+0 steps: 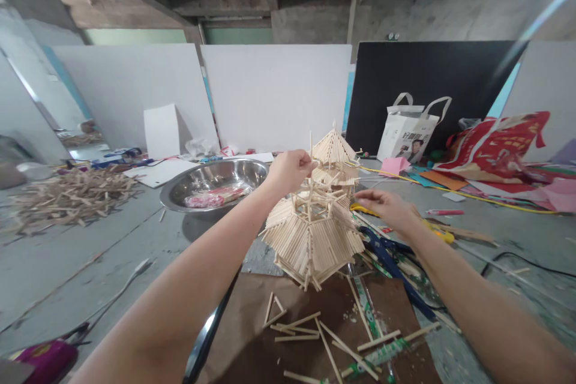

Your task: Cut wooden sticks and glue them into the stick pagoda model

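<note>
A wooden-stick model of a pagoda roof (310,246) stands in front of me, its tiled sides made of thin sticks and its top an open frame. My left hand (290,173) is at the top of it, thumb and fingers pinched on an upright thin wooden stick (310,144). To the right of the model is my right hand (384,207), fingers stretched toward it with nothing visible in them. A second stick tower with a pointed roof (333,147) rises behind. Loose wooden sticks (297,330) lie on the brown board (243,318) below.
A steel basin (173,195) holding plastic packets stands at left, beyond it a heap of wood scraps (72,195). Blue-handled pliers (391,258) lie at right by a yellow-handled tool (438,231). A glue gun (47,360) is at lower left; a white bag (405,132) stands behind.
</note>
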### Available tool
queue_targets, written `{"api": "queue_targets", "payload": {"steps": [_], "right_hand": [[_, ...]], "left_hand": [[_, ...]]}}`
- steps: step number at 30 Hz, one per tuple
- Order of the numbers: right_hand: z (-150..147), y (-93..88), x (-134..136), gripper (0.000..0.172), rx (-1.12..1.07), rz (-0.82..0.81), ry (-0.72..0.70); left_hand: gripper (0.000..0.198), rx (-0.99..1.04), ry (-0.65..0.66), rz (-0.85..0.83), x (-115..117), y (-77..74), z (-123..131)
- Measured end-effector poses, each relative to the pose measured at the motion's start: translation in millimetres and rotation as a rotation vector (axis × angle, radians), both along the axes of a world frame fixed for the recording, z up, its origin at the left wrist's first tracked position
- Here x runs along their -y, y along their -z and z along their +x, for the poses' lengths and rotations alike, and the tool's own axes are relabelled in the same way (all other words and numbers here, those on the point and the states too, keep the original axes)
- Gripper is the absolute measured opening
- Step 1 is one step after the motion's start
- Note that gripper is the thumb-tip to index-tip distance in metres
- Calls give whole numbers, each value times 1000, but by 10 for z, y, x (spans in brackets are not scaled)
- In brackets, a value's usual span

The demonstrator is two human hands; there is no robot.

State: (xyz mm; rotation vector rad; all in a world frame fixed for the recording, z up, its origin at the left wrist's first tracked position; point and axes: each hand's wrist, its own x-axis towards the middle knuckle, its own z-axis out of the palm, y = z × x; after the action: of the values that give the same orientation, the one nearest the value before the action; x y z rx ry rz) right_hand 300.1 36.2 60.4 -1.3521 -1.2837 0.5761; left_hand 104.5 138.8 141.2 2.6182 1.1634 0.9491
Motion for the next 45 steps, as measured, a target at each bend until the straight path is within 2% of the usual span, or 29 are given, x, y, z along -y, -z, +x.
{"api": "queue_targets", "payload": {"steps": [3,8,10,12,16,23,28,33,37,43,45], "right_hand": [[-216,27,28,9,271,68,-26],[-546,22,268,26,707,150,-109],[-678,11,344,33,843,107,-147],[-806,1,369,41,913,-12,-147],[-990,-31,293,51,920,-209,-135],[-1079,-151,117,49,919,-331,-49],[-1165,-181,55,40,1023,-357,113],[-1212,-128,25,36,1078,-324,174],[-1195,-119,-6,39,1077,-309,167],[-1154,-150,-16,59,1047,-357,126],[-1146,-150,16,58,1044,-351,117]], "left_hand": [[22,-2,-6,16,-2,0,-1],[21,4,-1,1,1,-3,1],[21,11,3,-1,8,-7,5],[21,18,5,-2,18,-14,8],[21,13,-10,-29,39,-32,9],[21,9,3,-20,42,-35,10],[21,19,2,-20,41,-22,15],[22,29,-4,-19,45,-21,16],[21,25,0,-16,44,-22,17],[22,33,-6,-8,21,-5,21],[23,28,-3,-5,16,-3,20]]}}
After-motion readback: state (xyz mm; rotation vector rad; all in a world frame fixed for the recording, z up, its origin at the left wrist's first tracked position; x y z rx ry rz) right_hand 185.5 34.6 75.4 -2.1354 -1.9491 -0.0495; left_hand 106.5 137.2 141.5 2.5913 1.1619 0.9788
